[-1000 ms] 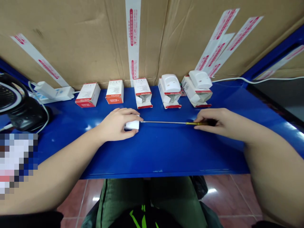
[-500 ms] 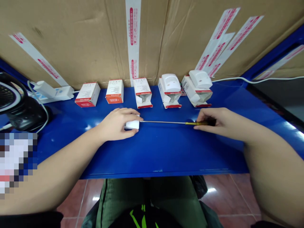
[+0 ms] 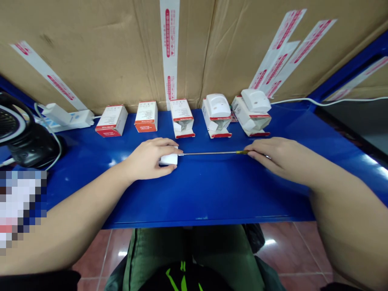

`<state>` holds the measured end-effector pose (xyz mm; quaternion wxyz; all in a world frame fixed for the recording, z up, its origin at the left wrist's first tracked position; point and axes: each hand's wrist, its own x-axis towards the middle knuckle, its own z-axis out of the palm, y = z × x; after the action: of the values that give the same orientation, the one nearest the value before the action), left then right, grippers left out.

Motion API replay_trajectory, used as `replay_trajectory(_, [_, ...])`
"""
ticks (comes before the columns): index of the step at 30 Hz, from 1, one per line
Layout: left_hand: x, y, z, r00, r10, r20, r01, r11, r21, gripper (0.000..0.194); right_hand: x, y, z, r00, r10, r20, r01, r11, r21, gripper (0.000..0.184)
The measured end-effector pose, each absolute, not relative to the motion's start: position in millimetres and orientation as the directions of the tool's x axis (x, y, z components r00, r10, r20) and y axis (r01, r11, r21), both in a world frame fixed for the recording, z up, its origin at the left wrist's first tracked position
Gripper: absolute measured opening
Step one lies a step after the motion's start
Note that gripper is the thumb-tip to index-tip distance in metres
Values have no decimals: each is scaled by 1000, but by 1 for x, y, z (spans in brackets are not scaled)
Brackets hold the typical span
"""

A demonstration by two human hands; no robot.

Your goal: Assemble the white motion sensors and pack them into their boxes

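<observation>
My left hand (image 3: 154, 157) is closed around a white plastic detector (image 3: 169, 158) lying on the blue table (image 3: 194, 194). Its fingers cover the far and left sides of the casing. From the right, a long screwdriver (image 3: 209, 153) lies level, its thin metal tip touching the detector's right edge beside my index finger. My right hand (image 3: 273, 155) grips the yellowish handle, most of it hidden inside the fingers. Exactly where the tip sits on the detector is too small to make out.
Behind my hands stand two closed detector boxes (image 3: 146, 116) and an open box (image 3: 182, 117). Two more open boxes carry white detectors (image 3: 216, 105) on top. At the left are a power strip (image 3: 75, 120) and a black device (image 3: 33, 137). Cardboard (image 3: 115, 52) backs the table.
My right hand has turned over the screwdriver's handle, so its back now faces up and covers more of the handle. The left hand and the detector stay in place.
</observation>
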<state>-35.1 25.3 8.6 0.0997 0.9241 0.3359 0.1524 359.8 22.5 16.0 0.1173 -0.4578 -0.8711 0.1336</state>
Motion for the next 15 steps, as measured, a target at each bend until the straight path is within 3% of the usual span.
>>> replay_trajectory(6, [-34, 25, 9, 726, 653, 213, 589, -752, 298, 39, 356, 18, 15, -479, 874, 87, 831, 483, -276, 35])
replay_trajectory(11, [-34, 25, 11, 722, 662, 199, 600, -743, 295, 39, 358, 19, 13, -504, 849, 161, 802, 529, -278, 50])
replay_trajectory(15, [-34, 25, 10, 724, 660, 202, 599, -746, 289, 40, 357, 19, 15, -525, 833, 173, 786, 553, -276, 51])
